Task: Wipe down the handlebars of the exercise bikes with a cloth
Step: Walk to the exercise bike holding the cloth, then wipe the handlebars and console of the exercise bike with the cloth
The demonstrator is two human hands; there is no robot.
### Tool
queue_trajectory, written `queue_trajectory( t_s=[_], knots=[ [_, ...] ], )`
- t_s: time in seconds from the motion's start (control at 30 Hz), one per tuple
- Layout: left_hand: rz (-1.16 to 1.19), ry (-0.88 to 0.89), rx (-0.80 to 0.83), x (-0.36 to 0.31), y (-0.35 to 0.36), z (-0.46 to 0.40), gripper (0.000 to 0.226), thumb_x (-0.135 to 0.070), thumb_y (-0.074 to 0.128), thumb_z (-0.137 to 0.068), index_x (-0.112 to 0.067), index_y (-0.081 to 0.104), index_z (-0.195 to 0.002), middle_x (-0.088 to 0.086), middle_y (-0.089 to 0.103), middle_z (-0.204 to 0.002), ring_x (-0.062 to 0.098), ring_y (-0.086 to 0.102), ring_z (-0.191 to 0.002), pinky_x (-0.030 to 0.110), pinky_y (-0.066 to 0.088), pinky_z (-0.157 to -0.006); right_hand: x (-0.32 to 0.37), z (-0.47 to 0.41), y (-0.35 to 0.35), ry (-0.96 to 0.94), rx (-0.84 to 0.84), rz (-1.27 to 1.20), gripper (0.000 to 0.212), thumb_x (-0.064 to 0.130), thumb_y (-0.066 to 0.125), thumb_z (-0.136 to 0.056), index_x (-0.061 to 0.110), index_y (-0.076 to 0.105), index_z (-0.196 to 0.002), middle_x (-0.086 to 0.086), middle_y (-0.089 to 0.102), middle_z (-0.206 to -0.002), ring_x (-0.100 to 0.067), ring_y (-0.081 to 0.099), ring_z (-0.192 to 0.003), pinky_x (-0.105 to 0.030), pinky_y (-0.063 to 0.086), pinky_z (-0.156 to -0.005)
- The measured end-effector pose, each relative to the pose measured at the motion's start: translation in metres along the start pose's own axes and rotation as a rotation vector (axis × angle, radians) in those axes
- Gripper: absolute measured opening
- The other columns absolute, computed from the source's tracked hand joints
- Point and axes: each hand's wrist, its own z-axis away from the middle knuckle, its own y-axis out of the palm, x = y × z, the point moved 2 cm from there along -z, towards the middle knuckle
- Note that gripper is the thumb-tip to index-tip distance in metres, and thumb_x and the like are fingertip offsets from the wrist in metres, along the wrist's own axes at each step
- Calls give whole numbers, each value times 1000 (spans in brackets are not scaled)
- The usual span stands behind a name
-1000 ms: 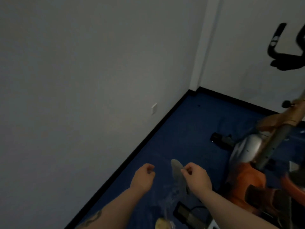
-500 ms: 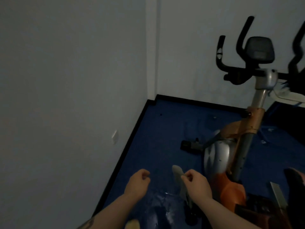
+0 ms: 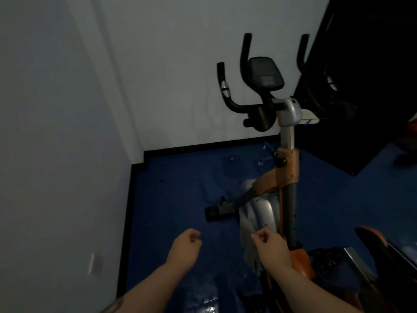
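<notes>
An orange and silver exercise bike (image 3: 285,177) stands ahead of me in the room's corner. Its black handlebars (image 3: 244,64) rise around a dark console (image 3: 266,74), far above and beyond both hands. My right hand (image 3: 269,247) pinches a pale cloth (image 3: 248,240) that hangs down in front of the bike's silver housing. My left hand (image 3: 185,248) is curled into a loose fist beside it and holds nothing. A second black handlebar (image 3: 301,50) shows further right against a dark panel.
White walls (image 3: 56,132) meet at a corner on the left, with a black skirting along the blue floor (image 3: 176,199). A large dark panel (image 3: 365,75) fills the upper right. The bike's orange-edged seat (image 3: 374,242) is at the lower right. A wall socket (image 3: 91,263) sits low.
The view has swung right and up, bringing the whole handlebar and console into sight. Both hands keep the same pose, the right one still pinching the cloth.
</notes>
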Motion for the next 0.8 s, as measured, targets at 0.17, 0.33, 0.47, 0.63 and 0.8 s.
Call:
queue_trajectory(
  t_s=[0.17, 0.33, 0.47, 0.63, 0.8],
  knots=[
    [-6, 40, 47, -37, 9, -53, 28, -16, 50, -92, -18, 59, -118, -2, 60, -117, 11, 56, -103, 23, 44, -85, 12, -47, -15, 16, -82, -66, 15, 27, 63, -89, 20, 61, -76, 6, 64, -71, -8, 59, -70, -31, 50, -66],
    [4, 99, 46, -85, 22, -109, 26, -14, 51, -92, -19, 59, -117, -2, 61, -118, 9, 55, -103, 20, 41, -84, 34, -113, -31, -24, -116, -115, 12, 28, 64, -88, 23, 62, -77, 6, 65, -73, -8, 61, -72, -33, 53, -71],
    [36, 155, 34, -131, 20, -148, 27, -12, 52, -92, -19, 61, -116, -3, 61, -118, 7, 54, -104, 19, 38, -87, 56, -162, -55, -82, -119, -205, 13, 27, 65, -88, 21, 64, -76, 4, 67, -74, -9, 63, -72, -34, 55, -70],
    [125, 253, -57, -188, -2, -188, 28, -9, 53, -92, -16, 62, -118, -2, 61, -119, 8, 55, -107, 19, 40, -91, 93, -212, -98, -173, -253, -397, 7, 20, 68, -86, 15, 67, -81, -2, 67, -83, -18, 66, -80, -30, 54, -69],
    [202, 370, -147, -245, -29, -214, 25, -7, 55, -91, -19, 65, -111, -8, 64, -109, -7, 55, -93, 3, 39, -76, 151, -238, -153, -362, -397, -496, 6, 23, 68, -86, 23, 67, -79, 0, 67, -73, -11, 63, -71, -20, 50, -63]
  ],
)
